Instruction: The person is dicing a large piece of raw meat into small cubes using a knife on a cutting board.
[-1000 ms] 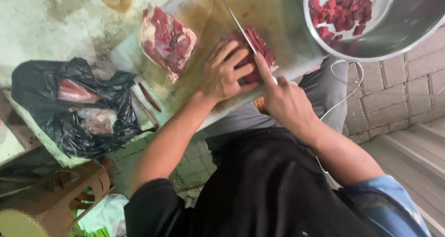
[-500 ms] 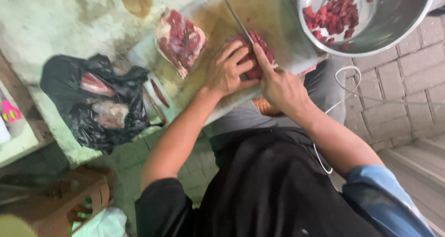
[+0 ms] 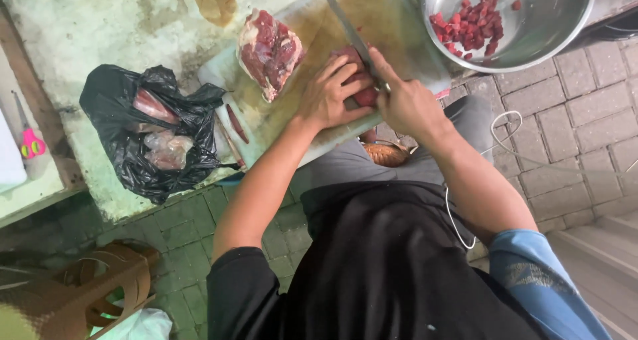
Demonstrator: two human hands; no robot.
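Now I see the dark red meat chunk [image 3: 362, 95] on the worn cutting board [image 3: 399, 34], left hand [image 3: 329, 94] clamped over it, right hand [image 3: 405, 104] gripping the knife [image 3: 347, 27]. Beyond, a shiny steel bowl [image 3: 551, 27] holds red cubes; the crumpled black bag [image 3: 116, 107] seems to hold meat.

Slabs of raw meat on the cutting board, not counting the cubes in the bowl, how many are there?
2. One large slab lies free on the cutting board; one piece sits under the left hand, by the knife in the right hand. More may be hidden.

A red meat chunk [image 3: 362, 95] lies on the cutting board [image 3: 399, 27], knife blade [image 3: 347, 25] against it.
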